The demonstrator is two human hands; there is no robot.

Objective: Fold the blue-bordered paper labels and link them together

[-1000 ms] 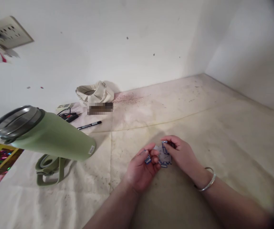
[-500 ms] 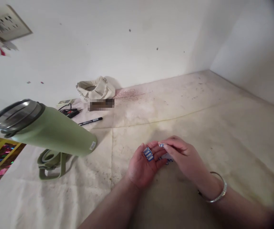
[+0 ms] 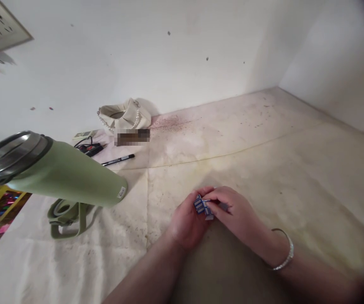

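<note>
Fingers of the right hand (image 3: 235, 213) were found pinched narrow, thumb against forefinger, on a small blue-and-white piece (image 3: 207, 210). Fingers of the left hand (image 3: 186, 223) were curved, palm turned upward, around a blue-outlined piece (image 3: 198, 204); whether they gripped it could not be told. Both pieces sat close together between the two hands, near the middle of the work area; their exact number was not readable. A silver bangle (image 3: 286, 250) encircled the right wrist.

Beneath lay a pale, stained tablecloth (image 3: 258, 169), creased at the left. Well apart, on the left, stood a green flask (image 3: 77, 175) with its steel mouth uncovered, slanting in the view. A green lid with a loop handle (image 3: 66, 217) lay just beside it. Behind the flask were noted a black pen (image 3: 118, 160), a black corded item (image 3: 91, 149) and a cream bag with a pearl strand (image 3: 125, 116). A pixelated brown object (image 3: 133, 137) lay in front of the bag. A socket plate (image 3: 6, 33) was fixed to the wall, upper left.
</note>
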